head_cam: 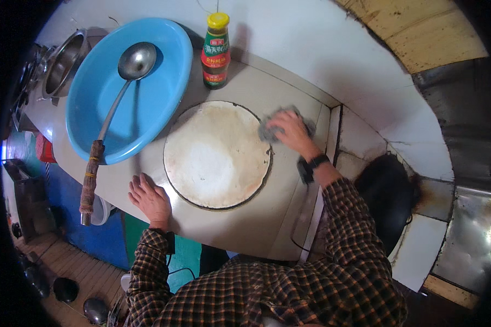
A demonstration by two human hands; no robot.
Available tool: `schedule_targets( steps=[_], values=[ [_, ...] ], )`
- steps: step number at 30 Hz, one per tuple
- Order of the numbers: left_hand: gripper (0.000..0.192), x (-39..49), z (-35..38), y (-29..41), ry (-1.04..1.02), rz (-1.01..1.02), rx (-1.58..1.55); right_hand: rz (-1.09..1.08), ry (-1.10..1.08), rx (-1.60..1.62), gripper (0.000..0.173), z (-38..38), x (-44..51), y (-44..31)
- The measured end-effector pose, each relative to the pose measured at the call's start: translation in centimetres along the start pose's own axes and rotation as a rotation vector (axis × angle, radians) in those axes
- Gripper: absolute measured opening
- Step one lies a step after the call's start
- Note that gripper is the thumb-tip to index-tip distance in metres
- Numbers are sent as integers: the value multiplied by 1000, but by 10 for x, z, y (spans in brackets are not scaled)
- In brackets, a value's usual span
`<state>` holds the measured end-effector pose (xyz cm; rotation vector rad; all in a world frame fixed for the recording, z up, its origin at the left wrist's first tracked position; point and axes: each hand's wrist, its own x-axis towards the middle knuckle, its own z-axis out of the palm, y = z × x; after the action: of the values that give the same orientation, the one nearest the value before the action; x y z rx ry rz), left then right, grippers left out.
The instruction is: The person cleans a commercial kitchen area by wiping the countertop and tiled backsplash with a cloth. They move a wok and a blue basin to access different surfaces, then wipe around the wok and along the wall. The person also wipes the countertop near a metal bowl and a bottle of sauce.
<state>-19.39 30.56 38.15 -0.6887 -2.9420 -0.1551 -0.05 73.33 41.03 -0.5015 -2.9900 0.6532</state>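
Note:
My right hand presses on a crumpled grey cloth on the counter, at the right edge of a round whitish board. The board has a dark, chipped rim and brownish stains. My left hand rests palm down on the counter near its front edge, left of the board, fingers spread and holding nothing. Left of the board stands a blue plastic basin. A metal ladle lies in it, its cloth-wrapped handle reaching over the basin's near rim. Behind the board stands a sauce bottle with a yellow cap.
Metal bowls stand beyond the basin at the left. A low tiled ledge borders the counter on the right, with a large dark round opening or pan past it. A cable runs near my right wrist.

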Motion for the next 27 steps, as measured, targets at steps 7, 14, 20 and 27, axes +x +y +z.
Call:
schedule_targets(
  steps=[7, 14, 20, 27],
  values=[
    [58, 1, 2, -1, 28, -27, -4, -51, -56, 177, 34, -51, 11, 22],
    [55, -1, 7, -2, -4, 14, 69, 146, 91, -225, 47, 12, 93, 3],
    [53, -4, 7, 0, 8, 26, 46, 461, 248, -314, 46, -13, -2, 57],
    [55, -5, 8, -2, 49, 58, 41, 618, 433, -283, 45, 14, -56, 50]
  ],
)
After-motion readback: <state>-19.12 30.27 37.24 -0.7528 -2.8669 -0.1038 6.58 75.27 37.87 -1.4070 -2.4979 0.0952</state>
